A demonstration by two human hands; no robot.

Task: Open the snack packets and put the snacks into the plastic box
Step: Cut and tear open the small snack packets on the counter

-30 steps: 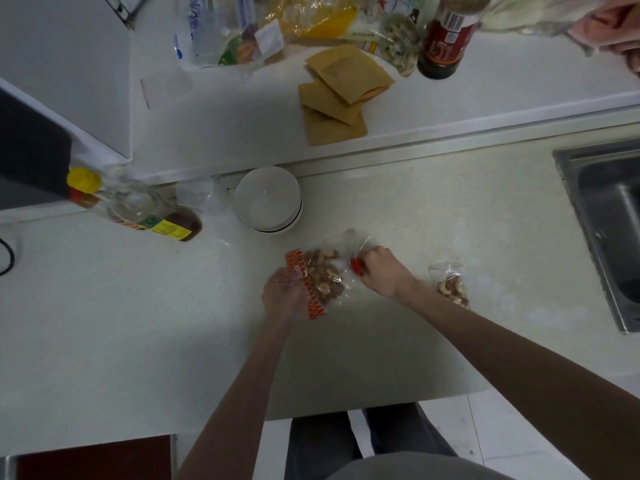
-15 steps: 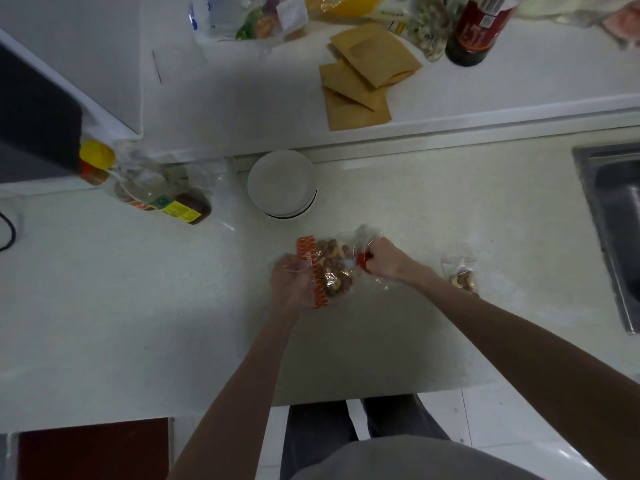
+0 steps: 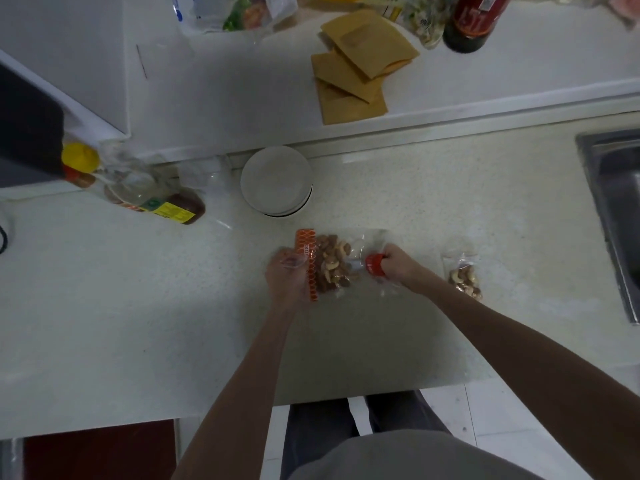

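Observation:
A clear snack packet of mixed nuts (image 3: 334, 266) with an orange strip along its left edge lies on the speckled counter. My left hand (image 3: 289, 277) pinches the packet at the orange strip. At the packet's right end, my right hand (image 3: 398, 266) grips a small red tool (image 3: 374, 265). A second, smaller clear packet of nuts (image 3: 464, 278) lies untouched to the right of my right hand. A round white plastic box (image 3: 277, 181) with its lid on stands behind the packet, near the back ledge.
A lying bottle (image 3: 152, 199) with a yellow cap sits at the left. A steel sink (image 3: 613, 209) is at the right edge. On the raised ledge are brown envelopes (image 3: 356, 71), a dark bottle (image 3: 471, 22) and bags of food (image 3: 235, 12).
Both hands stay on the nut packet and barely shift. The nuts have bunched toward the orange strip. The view has drifted slightly.

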